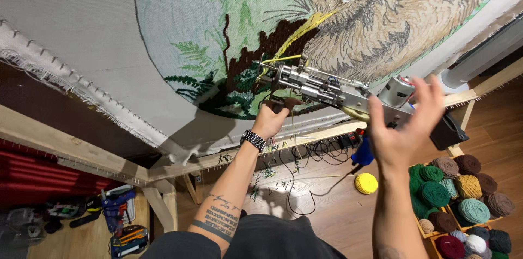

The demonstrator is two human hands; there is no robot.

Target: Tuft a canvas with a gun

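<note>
a shiny silver metal tufting gun point(332, 89) with a round grey motor at its back end is held up against a big stretched white cloth point(81, 35). its thin needle tip is pressed to the cloth, just under the bird's beak. the gun is tilted, with the tip higher on the left and the back lower on the right. a yellow yarn thread point(283, 58) is fed into its front. a black box is fixed at its back end. a fluffy brown bird, green ferns and a dark brown patch are shown on the cloth, inside a round outline. the cloth is pinned on a wooden frame point(71, 147).
</note>
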